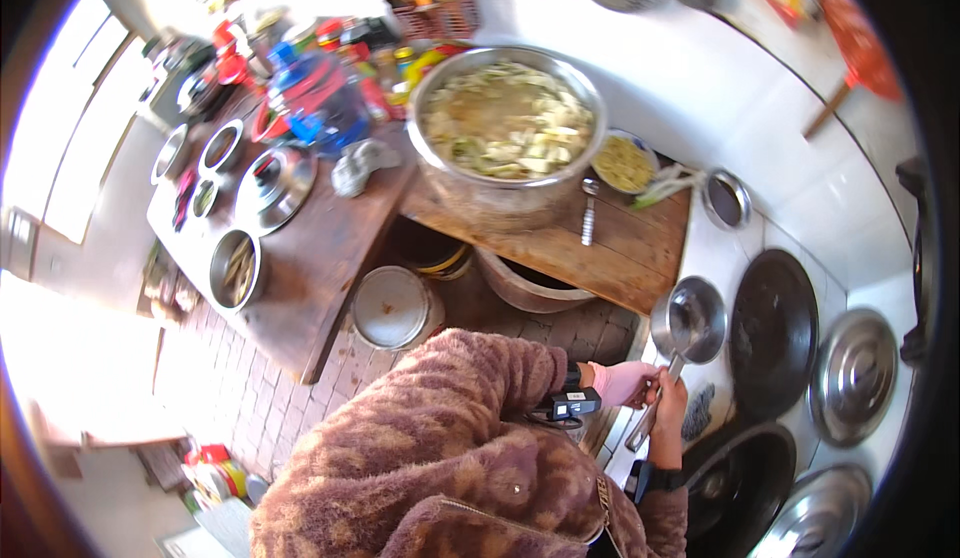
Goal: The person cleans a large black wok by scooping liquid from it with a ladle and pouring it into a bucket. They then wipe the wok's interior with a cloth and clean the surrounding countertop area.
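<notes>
A metal dipper (697, 344) with a long handle is held just in front of my body, over the tiled stove counter's left edge. My right hand (670, 402) is wrapped around its handle. From the left, my left hand (621, 384) meets the same handle with curled fingers, partly covered by the right hand. Some dark residue or liquid shows in the dipper's bowl. Right beside the bowl lies a dark round wok or lid (774, 333). Nearer my body, a large black wok (731, 483) is set into the stove.
A large metal pot (506, 201) of cut vegetables stands on a wooden board (630, 258), beside a bowl of chopped food (624, 164) and a spoon (589, 213). Metal lids (855, 378) line the right. A wooden table (315, 258) holds bowls; below are a lidded bucket (390, 306) and a basin (517, 288).
</notes>
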Action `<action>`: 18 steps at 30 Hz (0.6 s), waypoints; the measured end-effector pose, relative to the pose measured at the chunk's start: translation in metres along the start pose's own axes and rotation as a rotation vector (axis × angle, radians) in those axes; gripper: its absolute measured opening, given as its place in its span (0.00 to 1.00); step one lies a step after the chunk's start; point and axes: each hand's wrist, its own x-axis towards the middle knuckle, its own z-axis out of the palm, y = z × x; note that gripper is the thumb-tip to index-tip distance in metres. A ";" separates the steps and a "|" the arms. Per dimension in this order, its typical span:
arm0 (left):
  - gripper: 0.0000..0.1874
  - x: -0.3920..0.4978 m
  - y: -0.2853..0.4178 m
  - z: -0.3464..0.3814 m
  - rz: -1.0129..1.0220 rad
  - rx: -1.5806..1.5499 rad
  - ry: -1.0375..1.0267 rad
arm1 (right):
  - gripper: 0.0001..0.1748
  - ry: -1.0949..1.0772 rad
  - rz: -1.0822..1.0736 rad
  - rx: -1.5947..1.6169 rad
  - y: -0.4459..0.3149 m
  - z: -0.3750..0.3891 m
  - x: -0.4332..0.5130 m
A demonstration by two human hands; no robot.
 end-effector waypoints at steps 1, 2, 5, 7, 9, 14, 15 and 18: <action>0.16 -0.016 -0.001 -0.008 -0.063 0.022 0.006 | 0.12 -0.106 -0.003 -0.049 0.006 0.007 -0.006; 0.16 -0.027 -0.004 -0.009 -0.018 -0.016 0.036 | 0.11 -0.165 0.047 -0.112 0.007 0.013 -0.009; 0.15 -0.073 -0.009 -0.022 0.063 -0.078 0.015 | 0.08 -0.291 0.178 -0.268 0.015 0.046 -0.019; 0.15 -0.113 -0.007 -0.033 0.069 -0.202 -0.032 | 0.08 -0.393 0.209 -0.287 0.014 0.074 -0.029; 0.15 -0.157 -0.003 -0.045 0.119 -0.163 0.024 | 0.10 -0.482 0.226 -0.363 0.013 0.113 -0.038; 0.14 -0.277 0.008 -0.092 0.442 -0.255 0.075 | 0.13 -0.701 0.164 -0.358 0.037 0.251 -0.055; 0.14 -0.303 0.008 -0.103 0.519 -0.250 0.116 | 0.12 -0.751 0.139 -0.344 0.046 0.283 -0.057; 0.10 -0.381 0.008 -0.129 0.770 -0.167 0.134 | 0.10 -0.854 0.068 -0.468 0.073 0.375 -0.069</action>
